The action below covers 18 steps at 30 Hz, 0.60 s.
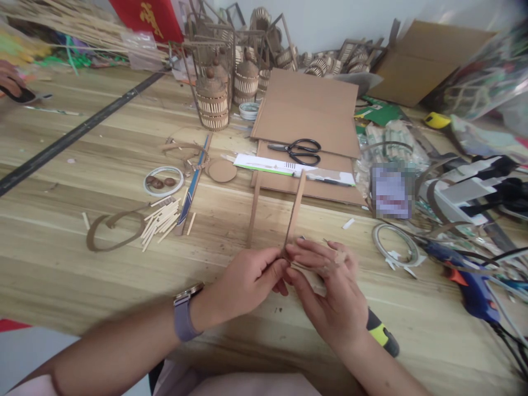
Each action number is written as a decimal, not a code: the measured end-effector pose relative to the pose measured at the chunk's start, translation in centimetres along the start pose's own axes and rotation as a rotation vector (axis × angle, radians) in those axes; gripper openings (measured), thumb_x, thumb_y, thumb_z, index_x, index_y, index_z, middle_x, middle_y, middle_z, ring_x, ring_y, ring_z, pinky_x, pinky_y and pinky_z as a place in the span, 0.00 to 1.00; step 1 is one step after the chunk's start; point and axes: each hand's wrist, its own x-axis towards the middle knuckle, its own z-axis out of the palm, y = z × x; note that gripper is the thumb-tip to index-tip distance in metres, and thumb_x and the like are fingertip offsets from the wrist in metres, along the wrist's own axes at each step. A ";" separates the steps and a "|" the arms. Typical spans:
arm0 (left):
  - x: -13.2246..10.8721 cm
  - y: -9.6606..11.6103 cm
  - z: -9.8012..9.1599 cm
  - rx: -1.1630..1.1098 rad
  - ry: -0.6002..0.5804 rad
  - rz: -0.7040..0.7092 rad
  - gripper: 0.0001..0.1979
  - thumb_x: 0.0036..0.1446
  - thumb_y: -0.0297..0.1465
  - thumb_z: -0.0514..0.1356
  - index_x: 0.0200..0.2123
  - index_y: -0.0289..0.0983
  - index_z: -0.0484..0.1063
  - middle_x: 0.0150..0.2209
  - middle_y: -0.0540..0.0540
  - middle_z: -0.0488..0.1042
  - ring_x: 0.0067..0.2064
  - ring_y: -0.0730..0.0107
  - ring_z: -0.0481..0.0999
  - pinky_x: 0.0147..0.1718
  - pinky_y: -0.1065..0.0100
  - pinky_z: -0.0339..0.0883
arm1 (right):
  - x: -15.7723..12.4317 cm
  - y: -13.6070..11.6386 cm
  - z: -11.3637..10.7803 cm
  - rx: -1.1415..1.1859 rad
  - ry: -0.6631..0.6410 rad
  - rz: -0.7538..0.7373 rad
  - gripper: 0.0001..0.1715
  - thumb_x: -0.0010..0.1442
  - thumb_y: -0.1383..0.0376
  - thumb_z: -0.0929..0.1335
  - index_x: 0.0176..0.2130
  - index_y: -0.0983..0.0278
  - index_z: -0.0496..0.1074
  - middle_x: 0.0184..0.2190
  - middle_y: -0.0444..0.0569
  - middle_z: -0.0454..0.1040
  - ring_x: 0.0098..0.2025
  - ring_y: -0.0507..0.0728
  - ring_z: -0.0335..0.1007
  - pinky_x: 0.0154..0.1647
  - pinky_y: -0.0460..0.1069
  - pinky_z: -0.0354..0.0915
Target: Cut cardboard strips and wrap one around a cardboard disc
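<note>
A narrow brown cardboard strip (295, 212) rises from between my fingertips toward the cardboard sheets. My left hand (247, 278), wearing a watch (187, 313), pinches the strip's near end between thumb and fingers. From the other side, my right hand (330, 286) closes its thumb and fingertips on the same end, touching my left. The fingers hide the exact end of the strip. A second brown strip (253, 212) lies just left of it on the table. Under my right wrist, a tool with a black and yellow-green handle (383, 333) is partly hidden.
Black scissors (307, 151) rest on cardboard sheets (307, 113). Small sticks (163, 220), a tape roll (164, 181) holding brown beads, and a blue ruler-like strip (193, 184) lie left. A blue glue gun (470, 286) sits right. Lanterns (212, 102) stand behind. Another person's hand (10, 80) shows far left.
</note>
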 end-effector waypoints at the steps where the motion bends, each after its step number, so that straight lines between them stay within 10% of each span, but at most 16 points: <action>1: 0.0 -0.1 0.0 0.005 0.006 0.000 0.19 0.70 0.42 0.48 0.39 0.34 0.71 0.30 0.46 0.77 0.33 0.69 0.79 0.33 0.71 0.70 | 0.0 0.0 0.1 -0.022 -0.005 -0.006 0.03 0.65 0.67 0.67 0.39 0.58 0.68 0.37 0.46 0.83 0.43 0.58 0.80 0.53 0.57 0.59; 18: 0.0 0.1 -0.1 -0.029 -0.019 0.044 0.18 0.67 0.43 0.52 0.39 0.35 0.72 0.32 0.46 0.76 0.35 0.68 0.78 0.32 0.72 0.69 | -0.3 0.0 -0.3 0.042 0.013 0.001 0.07 0.64 0.71 0.67 0.40 0.58 0.69 0.34 0.44 0.82 0.41 0.57 0.80 0.55 0.57 0.59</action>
